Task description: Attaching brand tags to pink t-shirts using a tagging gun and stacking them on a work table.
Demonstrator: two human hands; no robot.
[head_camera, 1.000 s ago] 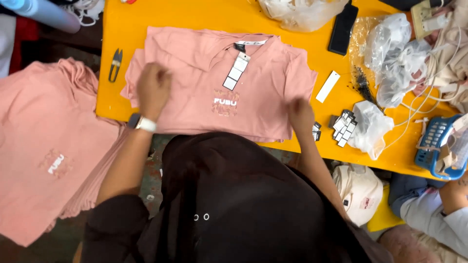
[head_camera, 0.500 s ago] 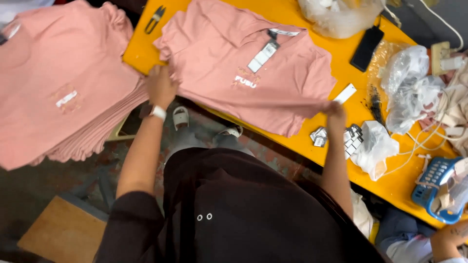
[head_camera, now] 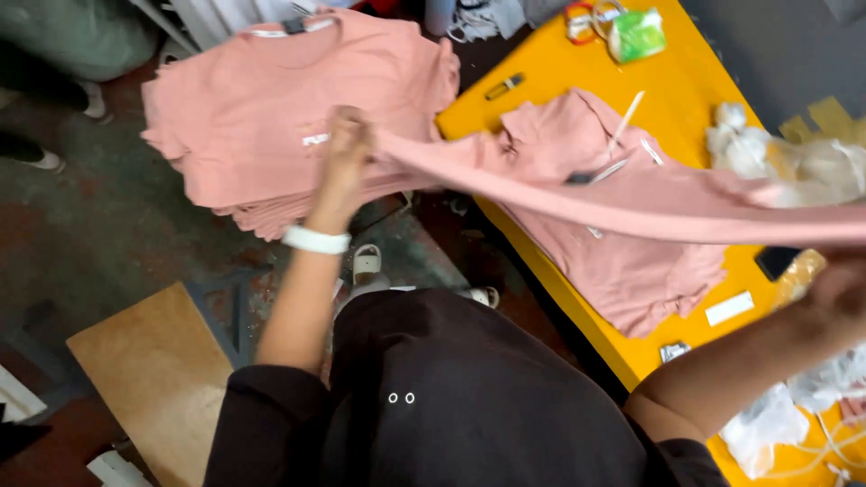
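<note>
1. Nearest, the person's dark top (head_camera: pixel 433 397) fills the lower middle, with a wooden board (head_camera: pixel 153 379) on the floor at the left.
2. The right hand (head_camera: pixel 834 298) sits at the right edge, badly blurred. It seems to be closed on the far end of the pink shirt (head_camera: pixel 631 198), but the grip itself cannot be made out with any certainty.
3. The left hand (head_camera: pixel 343 158), a white wristband (head_camera: pixel 316 240) below it, is closed tight on the shirt's other end, fingers pinching a bunched edge of cloth.
4. The shirt hangs in the air between the two hands, pulled into a long band above the yellow surface (head_camera: pixel 559 72) and reaching over toward the stack (head_camera: pixel 271 117). It touches neither.
5. It looks light and limp: it sags and folds wherever it is not held taut, so it wants a hold at two spread points, shoulders or hem corners, with cloth gathered in each grip. It is not slippery and nothing about it is fragile.
6. A second pink shirt (head_camera: pixel 622 271) with a tag at its neck lies flat on the surface under the held one.
7. Farther off, the stack of pink shirts rests left of the surface.
8. Clear bags (head_camera: pixel 794 162) lie at the far right, a green packet (head_camera: pixel 636 32) at the top.
</note>
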